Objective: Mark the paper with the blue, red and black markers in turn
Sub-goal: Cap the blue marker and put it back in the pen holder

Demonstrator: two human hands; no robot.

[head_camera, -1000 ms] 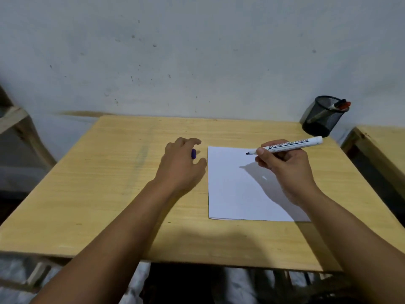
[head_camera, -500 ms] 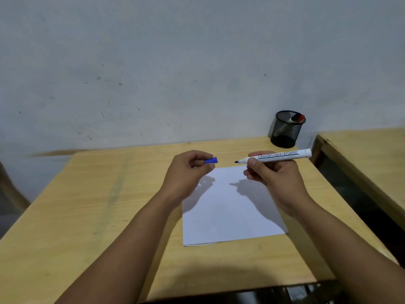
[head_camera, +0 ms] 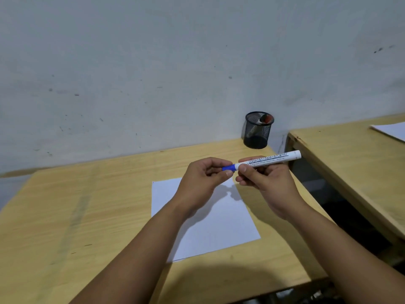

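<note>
Capping the blue marker [head_camera: 268, 160] at frame centre, the left hand [head_camera: 205, 183] now presses the blue cap [head_camera: 228, 167], apart a moment ago, onto its tip while the right hand [head_camera: 266, 183] pinches the barrel above the paper [head_camera: 219, 227], suggesting the blue turn is ending.

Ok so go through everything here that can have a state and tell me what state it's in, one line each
Blue marker: held level above the paper, cap on its tip.
Blue cap: pinched in the left hand's fingers.
Left hand: shut on the cap.
Right hand: shut on the marker barrel.
Paper: flat on the table, no marks visible.
Mesh cup: upright, holding a red-capped marker.
</note>
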